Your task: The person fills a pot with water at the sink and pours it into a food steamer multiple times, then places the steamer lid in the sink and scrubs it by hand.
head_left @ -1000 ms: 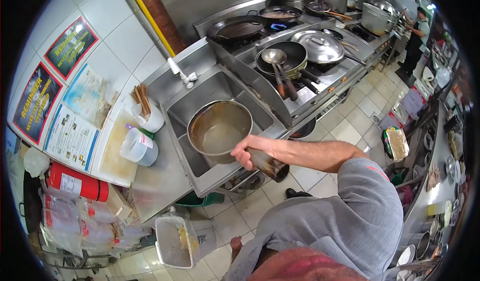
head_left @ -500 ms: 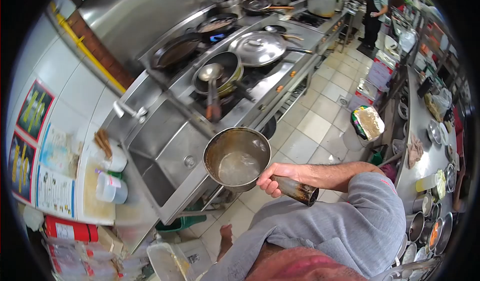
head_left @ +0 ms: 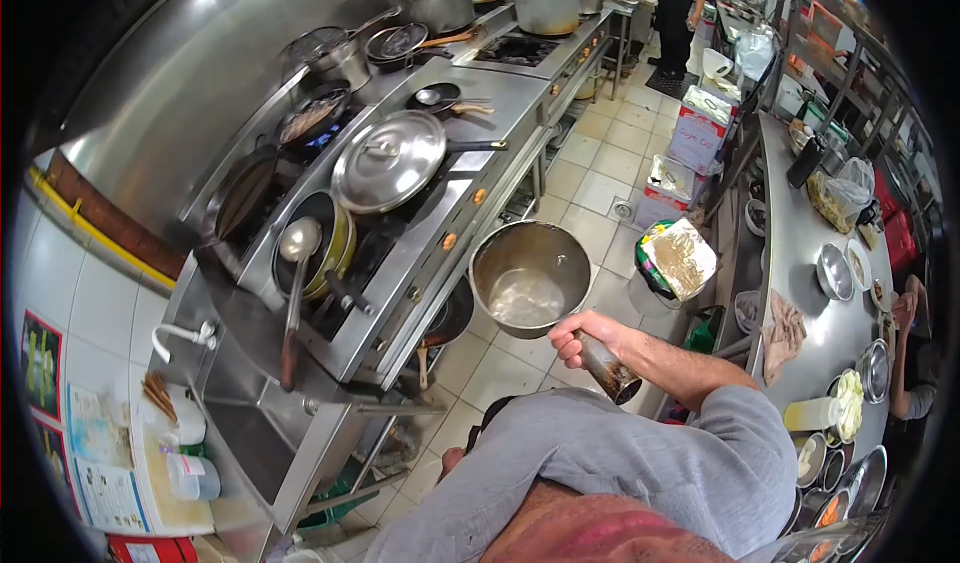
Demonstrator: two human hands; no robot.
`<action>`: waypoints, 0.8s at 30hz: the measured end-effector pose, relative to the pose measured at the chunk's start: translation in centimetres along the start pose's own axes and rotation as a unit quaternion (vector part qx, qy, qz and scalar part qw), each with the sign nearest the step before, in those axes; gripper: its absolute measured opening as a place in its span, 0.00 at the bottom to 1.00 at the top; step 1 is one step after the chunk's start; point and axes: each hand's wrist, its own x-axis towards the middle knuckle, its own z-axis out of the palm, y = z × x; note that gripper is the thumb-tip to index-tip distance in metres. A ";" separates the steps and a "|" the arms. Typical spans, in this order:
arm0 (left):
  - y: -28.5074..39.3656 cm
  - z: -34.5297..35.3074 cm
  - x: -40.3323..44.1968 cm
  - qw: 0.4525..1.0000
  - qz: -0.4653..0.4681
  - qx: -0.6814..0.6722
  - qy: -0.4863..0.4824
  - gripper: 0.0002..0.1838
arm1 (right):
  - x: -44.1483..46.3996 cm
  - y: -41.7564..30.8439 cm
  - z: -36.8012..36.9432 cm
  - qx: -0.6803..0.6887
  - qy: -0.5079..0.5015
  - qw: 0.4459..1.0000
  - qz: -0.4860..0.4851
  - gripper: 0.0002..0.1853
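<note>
My right hand (head_left: 592,341) is closed round the scorched handle of a deep metal saucepan (head_left: 530,293). The saucepan is held out in front of me over the floor, its mouth facing up. Its inner wall is stained brown, and what looks like a shallow, clear liquid or a shiny bottom shows inside. Of my left hand (head_left: 452,459) only a small patch of skin shows past the grey sleeve, low beside the sink counter. Its fingers cannot be made out.
To the left are a sink (head_left: 240,433) and a stove with a frying pan (head_left: 318,248), a ladle (head_left: 300,243) in it and a large lid (head_left: 390,161). On the right runs a steel counter (head_left: 800,263) with bowls. A foil-topped bucket (head_left: 680,258) stands on the floor. Another person (head_left: 680,13) stands farther off.
My view has turned to the right, away from the sink. The saucepan, still in my right hand, is now over the floor rather than beside the sink edge. Less of my left hand shows.
</note>
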 end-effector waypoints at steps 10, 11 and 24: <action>14.6 -3.3 20.4 0.962 0.100 0.242 -0.077 0.16 | -4.7 -14.0 -10.3 0.138 0.026 0.980 -0.144 0.11; 17.0 -2.9 23.6 0.962 0.110 0.238 -0.079 0.16 | -4.9 -15.5 -11.2 0.135 0.029 0.977 -0.164 0.11; 65.7 3.7 46.0 0.959 0.243 -0.029 -0.144 0.25 | -9.3 -35.8 -21.4 0.208 0.067 0.925 -0.310 0.11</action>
